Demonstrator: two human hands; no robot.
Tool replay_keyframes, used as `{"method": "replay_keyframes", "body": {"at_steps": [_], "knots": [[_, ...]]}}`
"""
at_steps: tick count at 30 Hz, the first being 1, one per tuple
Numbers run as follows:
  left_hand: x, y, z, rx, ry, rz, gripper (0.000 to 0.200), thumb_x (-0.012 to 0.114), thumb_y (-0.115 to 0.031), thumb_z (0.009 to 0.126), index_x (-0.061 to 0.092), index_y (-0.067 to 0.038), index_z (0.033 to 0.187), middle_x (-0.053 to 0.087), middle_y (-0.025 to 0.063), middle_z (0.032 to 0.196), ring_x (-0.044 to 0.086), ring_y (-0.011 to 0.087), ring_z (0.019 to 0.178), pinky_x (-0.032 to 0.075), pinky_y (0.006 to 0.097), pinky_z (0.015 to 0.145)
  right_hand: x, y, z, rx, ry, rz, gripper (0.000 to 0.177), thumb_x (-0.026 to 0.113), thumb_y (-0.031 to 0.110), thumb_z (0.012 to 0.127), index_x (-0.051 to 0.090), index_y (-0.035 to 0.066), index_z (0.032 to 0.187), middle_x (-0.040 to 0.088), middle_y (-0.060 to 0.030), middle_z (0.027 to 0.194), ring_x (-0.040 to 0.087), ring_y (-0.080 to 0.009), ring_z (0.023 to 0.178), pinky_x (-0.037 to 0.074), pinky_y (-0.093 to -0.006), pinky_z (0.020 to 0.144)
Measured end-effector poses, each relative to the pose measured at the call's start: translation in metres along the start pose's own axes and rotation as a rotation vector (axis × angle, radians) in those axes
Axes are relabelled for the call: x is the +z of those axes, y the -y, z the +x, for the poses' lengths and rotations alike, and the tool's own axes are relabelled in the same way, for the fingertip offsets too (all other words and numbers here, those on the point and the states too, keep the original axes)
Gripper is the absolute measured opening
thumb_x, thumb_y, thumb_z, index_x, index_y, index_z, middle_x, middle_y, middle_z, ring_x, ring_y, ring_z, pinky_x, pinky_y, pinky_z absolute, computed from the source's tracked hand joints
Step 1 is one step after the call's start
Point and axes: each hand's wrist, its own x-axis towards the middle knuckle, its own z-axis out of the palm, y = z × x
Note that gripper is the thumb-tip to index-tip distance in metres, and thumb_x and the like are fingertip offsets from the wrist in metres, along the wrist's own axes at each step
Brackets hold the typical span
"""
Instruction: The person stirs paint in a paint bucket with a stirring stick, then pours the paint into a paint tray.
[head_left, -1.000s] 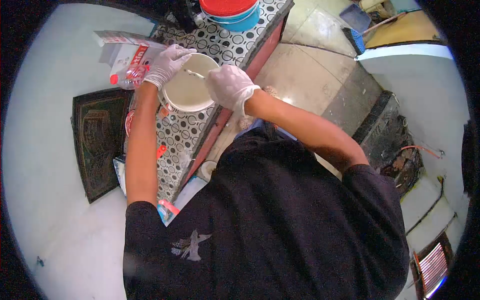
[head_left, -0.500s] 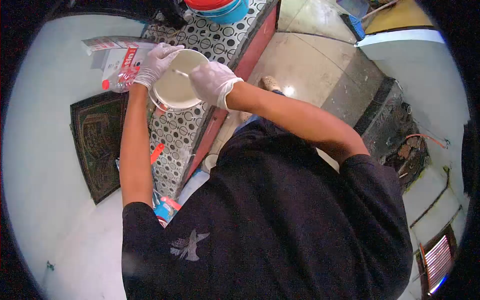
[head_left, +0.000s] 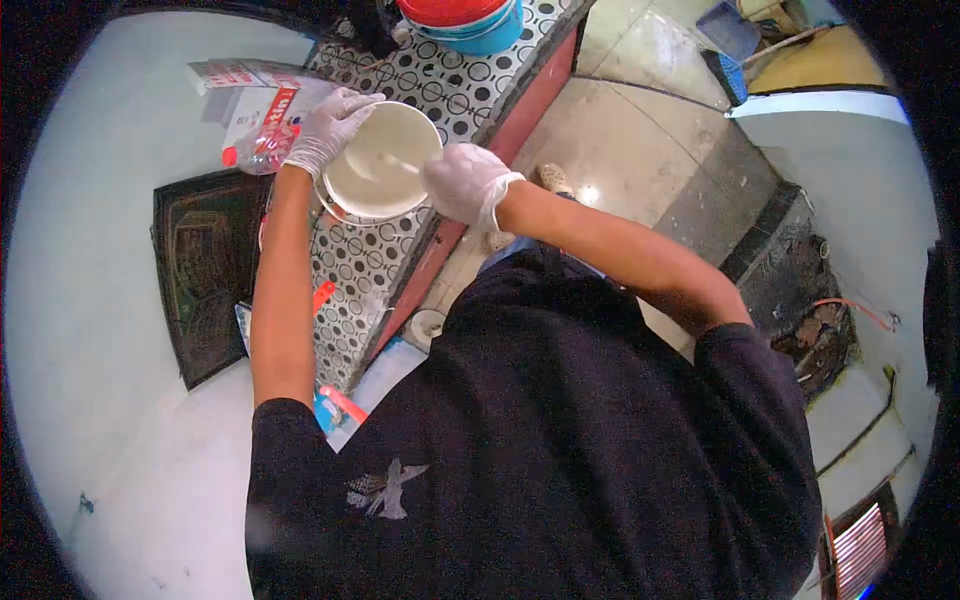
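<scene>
A white bucket holding a pale, creamy liquid stands on the patterned tile ledge. My left hand, in a thin whitish glove, grips the bucket's left rim. On the right side, my gloved right hand is closed around a pale stick, whose far end dips into the liquid. The fist sits at the bucket's right rim. What the stick's submerged end looks like is hidden. Close to my left wrist lies a clear plastic bottle with a red cap, beside a white and red carton.
A blue bucket with a red lid stands farther along the ledge. Red-handled tools lie at the near end. A dark framed panel is at the left wall. Beyond the ledge's edge is the tiled floor.
The whole view has shifted slightly. My right hand has moved outward, toward the bucket's right rim, with the stick, and more of the liquid shows. My left hand keeps its grip on the rim.
</scene>
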Motion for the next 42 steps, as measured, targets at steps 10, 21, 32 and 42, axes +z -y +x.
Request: {"method": "replay_keyframes", "body": {"at_steps": [10,21,32,42], "knots": [[0.002,0.008,0.002,-0.035,0.026,-0.072,0.029,0.06,-0.027,0.093,0.068,-0.012,0.117,0.063,0.0093,0.111,0.061,0.0228,0.101,0.046,0.0314,0.092,-0.002,-0.009,0.0,-0.231,0.056,-0.067,0.017,0.059,0.013,0.077,0.068,0.0,0.083,0.067,-0.0216,0.081,0.067,-0.0374,0.081,0.055,-0.044,0.074],[-0.004,-0.006,-0.001,-0.044,0.026,-0.011,0.029,0.06,-0.028,0.093,0.068,-0.013,0.117,0.064,0.01,0.108,0.061,0.0227,0.102,0.046,0.0319,0.091,-0.003,-0.01,0.007,-0.097,-0.006,-0.012,0.015,0.06,0.01,0.076,0.07,0.0,0.082,0.067,-0.0215,0.081,0.068,-0.037,0.08,0.056,-0.0432,0.073],[0.0,-0.004,0.008,0.038,0.045,0.072,0.028,0.06,-0.028,0.093,0.068,-0.016,0.117,0.063,0.0094,0.102,0.061,0.0236,0.099,0.047,0.0323,0.089,-0.009,-0.019,0.004,-0.064,-0.156,0.027,0.017,0.059,0.011,0.076,0.069,0.001,0.084,0.066,-0.0228,0.079,0.067,-0.0383,0.079,0.054,-0.0452,0.072],[0.002,-0.006,0.014,0.046,0.081,0.089,0.027,0.061,-0.028,0.092,0.07,-0.016,0.114,0.063,0.0103,0.098,0.062,0.0251,0.096,0.048,0.0338,0.087,-0.021,-0.021,-0.005,-0.07,0.135,-0.037,0.018,0.059,0.012,0.077,0.069,-0.002,0.082,0.067,-0.0232,0.081,0.067,-0.0388,0.081,0.055,-0.0442,0.073]]}}
